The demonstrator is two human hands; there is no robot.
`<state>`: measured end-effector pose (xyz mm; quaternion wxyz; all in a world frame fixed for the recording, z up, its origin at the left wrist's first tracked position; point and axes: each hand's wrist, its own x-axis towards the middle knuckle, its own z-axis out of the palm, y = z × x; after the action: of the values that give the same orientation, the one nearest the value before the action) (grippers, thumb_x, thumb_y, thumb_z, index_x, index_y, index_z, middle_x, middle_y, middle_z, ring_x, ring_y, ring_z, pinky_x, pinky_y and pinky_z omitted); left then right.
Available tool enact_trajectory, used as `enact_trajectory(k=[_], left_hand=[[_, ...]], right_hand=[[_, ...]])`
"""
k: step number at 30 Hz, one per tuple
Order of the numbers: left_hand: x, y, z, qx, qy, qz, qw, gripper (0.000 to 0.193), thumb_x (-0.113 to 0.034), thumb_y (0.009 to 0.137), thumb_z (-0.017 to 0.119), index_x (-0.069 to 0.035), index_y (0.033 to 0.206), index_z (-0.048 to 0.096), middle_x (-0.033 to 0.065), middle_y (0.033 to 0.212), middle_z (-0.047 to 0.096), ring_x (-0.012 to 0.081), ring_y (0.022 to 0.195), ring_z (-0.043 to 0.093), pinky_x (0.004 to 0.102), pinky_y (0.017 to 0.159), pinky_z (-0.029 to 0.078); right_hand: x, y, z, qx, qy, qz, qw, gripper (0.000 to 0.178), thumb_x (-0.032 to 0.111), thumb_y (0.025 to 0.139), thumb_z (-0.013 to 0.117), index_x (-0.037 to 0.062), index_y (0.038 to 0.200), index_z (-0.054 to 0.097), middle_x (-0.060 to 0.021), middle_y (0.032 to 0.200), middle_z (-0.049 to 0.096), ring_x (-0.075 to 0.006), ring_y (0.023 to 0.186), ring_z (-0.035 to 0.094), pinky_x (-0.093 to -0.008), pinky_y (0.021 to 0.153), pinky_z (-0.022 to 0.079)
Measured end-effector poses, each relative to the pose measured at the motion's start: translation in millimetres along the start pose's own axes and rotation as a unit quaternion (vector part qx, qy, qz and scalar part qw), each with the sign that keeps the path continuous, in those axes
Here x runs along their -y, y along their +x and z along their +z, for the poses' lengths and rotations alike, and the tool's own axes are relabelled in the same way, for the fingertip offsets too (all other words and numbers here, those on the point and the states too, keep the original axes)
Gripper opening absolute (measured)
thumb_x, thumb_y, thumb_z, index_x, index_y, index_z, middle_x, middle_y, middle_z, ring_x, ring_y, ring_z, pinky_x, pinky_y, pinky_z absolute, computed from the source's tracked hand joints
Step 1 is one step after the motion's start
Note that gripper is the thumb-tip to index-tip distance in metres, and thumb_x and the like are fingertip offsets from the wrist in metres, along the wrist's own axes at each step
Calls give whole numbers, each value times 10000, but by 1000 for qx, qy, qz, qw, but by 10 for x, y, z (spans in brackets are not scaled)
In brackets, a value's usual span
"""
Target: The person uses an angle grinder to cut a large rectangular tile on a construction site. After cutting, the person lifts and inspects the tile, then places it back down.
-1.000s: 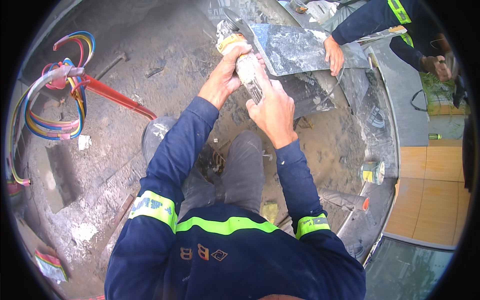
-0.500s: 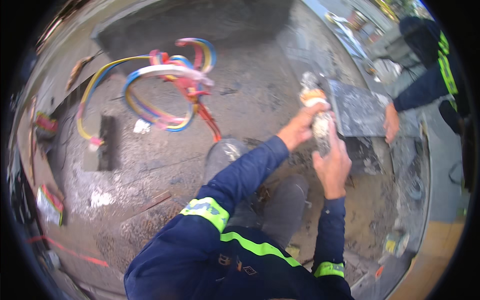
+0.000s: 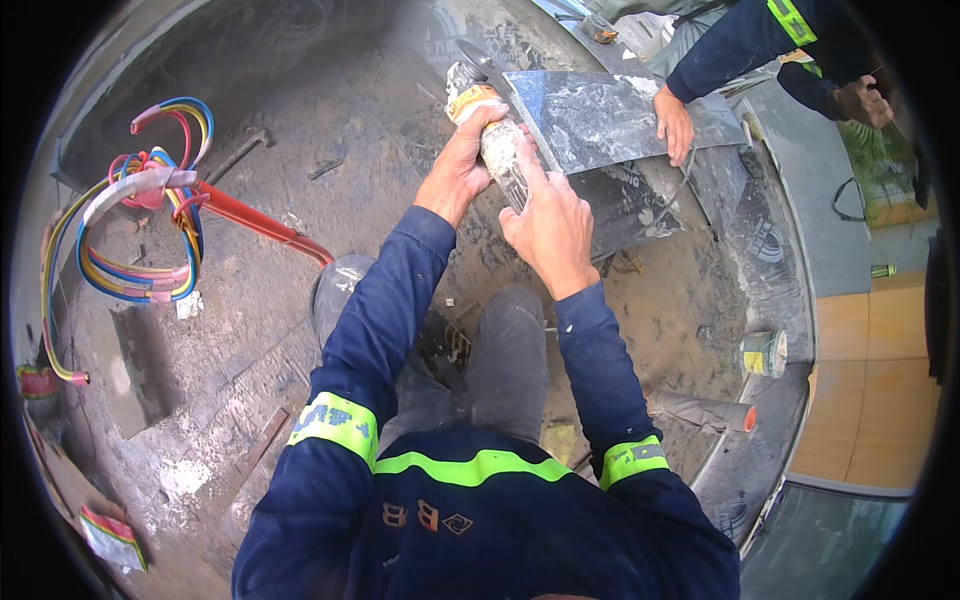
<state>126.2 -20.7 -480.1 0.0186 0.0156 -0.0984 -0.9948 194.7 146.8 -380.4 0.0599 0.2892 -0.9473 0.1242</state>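
Both hands are closed around a dust-covered angle grinder (image 3: 503, 160) with an orange band near its head. My left hand (image 3: 458, 170) grips it just behind the band, and my right hand (image 3: 552, 220) wraps its rear body. The thin cutting disc (image 3: 478, 58) stands at the far end, by the left corner of a dusty grey slab (image 3: 600, 120). Whether the disc touches the slab, I cannot tell. Another person's hand (image 3: 675, 122) lies flat on the slab's right part.
Coiled yellow, blue and pink tubes (image 3: 90, 265) with a red pipe (image 3: 260, 222) lie at left. A hammer (image 3: 240, 152) rests beyond them. A small bucket (image 3: 763, 354) and a grey roll with an orange end (image 3: 705, 410) are at right. My knees are below the grinder.
The view has swung right and down, so the scene sits further left. Both hands still hold the grinder. The other person's hand stays on the slab.
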Motion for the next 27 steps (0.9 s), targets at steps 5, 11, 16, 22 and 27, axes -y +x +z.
enact_trajectory(k=[5,11,16,22,27], left_hand=[[93,-97,0,-2,18,20,1000,481,-200,956,842,56,1279,594,250,1156,745,391,1043,785,545,986,684],[245,-311,58,-9,3,7,1000,413,-156,968,831,27,1262,607,228,1172,742,361,1039,787,509,975,688],[301,-350,58,-18,1,8,1000,377,-141,978,826,19,1254,627,225,1177,744,357,1051,789,508,991,687],[304,-302,-25,9,0,21,1000,477,-163,989,815,55,1345,583,262,1284,710,396,1192,752,565,1106,638],[239,-175,-57,20,-13,14,1000,441,-147,988,804,37,1332,599,255,1270,712,388,1173,757,580,1114,630]], right_hand=[[-120,-84,23,-26,24,-39,999,1027,160,779,879,259,1712,460,-237,1185,719,-471,1007,759,-557,868,614],[-250,-266,27,-21,42,-29,998,977,154,766,862,239,1675,514,-192,1169,713,-443,1012,752,-542,873,615],[-287,-319,35,-36,57,-35,997,914,154,757,848,211,1626,570,-178,1172,720,-433,1008,753,-541,859,616],[-298,-268,70,-41,54,-34,997,944,153,758,848,236,1649,548,-171,1157,722,-431,999,750,-541,854,612],[-244,-170,96,-22,45,-16,999,1005,161,761,860,271,1692,498,-175,1147,725,-434,1009,748,-538,870,610]])
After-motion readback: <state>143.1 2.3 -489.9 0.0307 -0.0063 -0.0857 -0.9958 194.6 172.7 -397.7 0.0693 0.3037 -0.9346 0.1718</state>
